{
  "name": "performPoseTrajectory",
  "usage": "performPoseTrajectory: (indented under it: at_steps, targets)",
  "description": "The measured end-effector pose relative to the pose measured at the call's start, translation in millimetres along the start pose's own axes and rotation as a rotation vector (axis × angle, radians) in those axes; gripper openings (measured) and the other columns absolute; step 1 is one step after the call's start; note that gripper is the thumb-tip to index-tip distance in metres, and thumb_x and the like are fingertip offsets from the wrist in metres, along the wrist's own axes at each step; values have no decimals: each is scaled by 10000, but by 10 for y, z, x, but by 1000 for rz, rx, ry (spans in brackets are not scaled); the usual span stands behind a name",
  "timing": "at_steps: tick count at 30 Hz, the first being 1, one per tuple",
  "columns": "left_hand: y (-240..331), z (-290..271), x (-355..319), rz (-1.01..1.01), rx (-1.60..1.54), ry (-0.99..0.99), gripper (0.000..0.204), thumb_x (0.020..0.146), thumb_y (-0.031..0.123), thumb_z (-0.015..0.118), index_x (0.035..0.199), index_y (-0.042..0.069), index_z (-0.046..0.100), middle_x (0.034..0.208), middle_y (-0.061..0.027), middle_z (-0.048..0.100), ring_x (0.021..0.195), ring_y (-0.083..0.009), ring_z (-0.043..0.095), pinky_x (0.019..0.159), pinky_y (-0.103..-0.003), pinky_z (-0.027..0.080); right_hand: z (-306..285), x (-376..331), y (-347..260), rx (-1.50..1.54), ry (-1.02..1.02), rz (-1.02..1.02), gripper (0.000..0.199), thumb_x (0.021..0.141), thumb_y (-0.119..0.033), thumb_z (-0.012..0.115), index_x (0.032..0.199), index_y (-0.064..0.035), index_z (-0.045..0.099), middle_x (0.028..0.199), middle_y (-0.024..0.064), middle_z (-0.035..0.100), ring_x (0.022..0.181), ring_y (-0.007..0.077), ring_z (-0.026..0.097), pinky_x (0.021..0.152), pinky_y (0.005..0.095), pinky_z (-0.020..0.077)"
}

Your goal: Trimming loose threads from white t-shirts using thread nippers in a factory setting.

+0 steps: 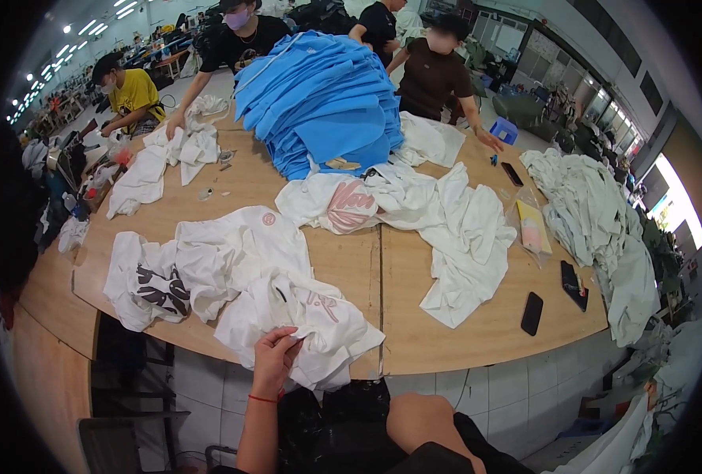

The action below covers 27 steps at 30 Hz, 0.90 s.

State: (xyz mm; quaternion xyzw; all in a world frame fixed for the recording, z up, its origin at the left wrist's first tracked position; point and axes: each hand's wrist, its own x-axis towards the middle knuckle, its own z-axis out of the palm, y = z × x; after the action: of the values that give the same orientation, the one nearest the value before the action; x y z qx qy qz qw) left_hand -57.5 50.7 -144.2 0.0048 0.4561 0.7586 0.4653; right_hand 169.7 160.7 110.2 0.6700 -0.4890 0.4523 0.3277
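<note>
My left hand, with a red string round its wrist, pinches the near part of a white shirt with a pink print at the table's front edge. Part of this shirt hangs over the edge. Just behind and to the left lie more crumpled white shirts, one bearing a dark print. My right hand is not visible. A bare, bent limb shows at the bottom, beside black clothing.
On the wooden table a tall stack of blue cloth rises. Further white garments, phones, a plastic bag and a pale garment heap lie to the right. Several people work beyond, some reaching onto the table.
</note>
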Motion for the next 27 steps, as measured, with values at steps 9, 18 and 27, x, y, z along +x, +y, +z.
performPoseTrajectory:
  at_steps: [9,18,27]
  targets:
    - [92,-25,-58,132,39,10,137,973,-59,701,1101,-58,749,1036,-89,748,933,-182,745,889,-299,632,-338,317,-521,44,-129,244,335,1157,-142,483,1394,-111,717,1309,18,760,1175,228,725,1042,390,546]
    - [-2,4,-10,70,-84,27,151,998,-74,674,1134,-44,732,1052,-92,747,950,-192,757,899,-316,656,-448,433,-475,135,-160,316,341,1156,-139,479,1400,-105,714,1313,18,760,1178,227,727,1048,389,547]
    - [41,33,-96,64,-18,-11,169,1002,-54,674,1157,-51,742,1023,-79,742,951,-165,743,902,-298,653,-395,331,-302,332,-78,264,347,1156,-136,475,1407,-99,711,1318,19,760,1181,227,728,1053,387,547]
